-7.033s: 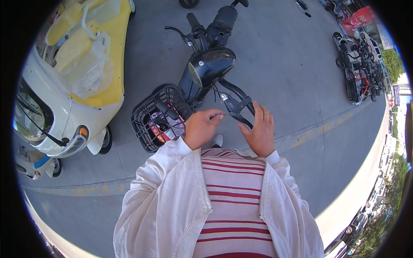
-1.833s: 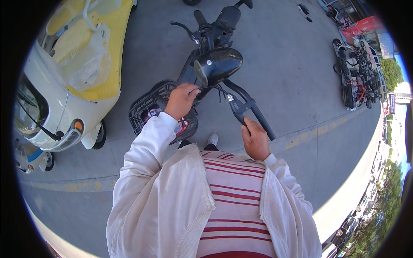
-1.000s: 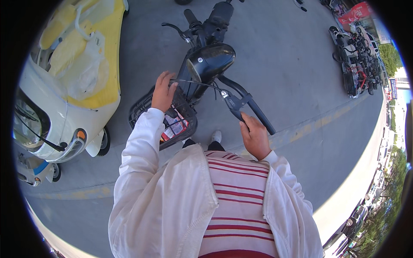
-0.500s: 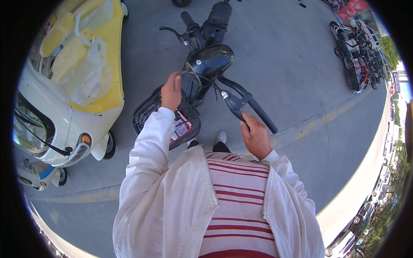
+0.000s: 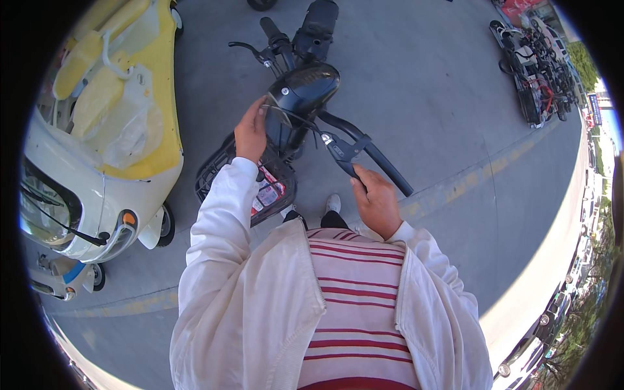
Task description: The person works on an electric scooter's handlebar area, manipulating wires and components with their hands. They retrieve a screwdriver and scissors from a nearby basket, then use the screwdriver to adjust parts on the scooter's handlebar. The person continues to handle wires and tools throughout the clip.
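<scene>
Black bike standing right in front of me, basket a bit to my left. Right hand is closed around the end of the brake lever, just beside the handlebar grip, and my left hand pinches the thin cable running off that lever.

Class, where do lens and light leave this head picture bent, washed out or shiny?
Head view: the faded yellow ground stripe curves; head view: the sunlit ground at lower right looks washed out; head view: the black headlight shows glossy highlights.
</scene>
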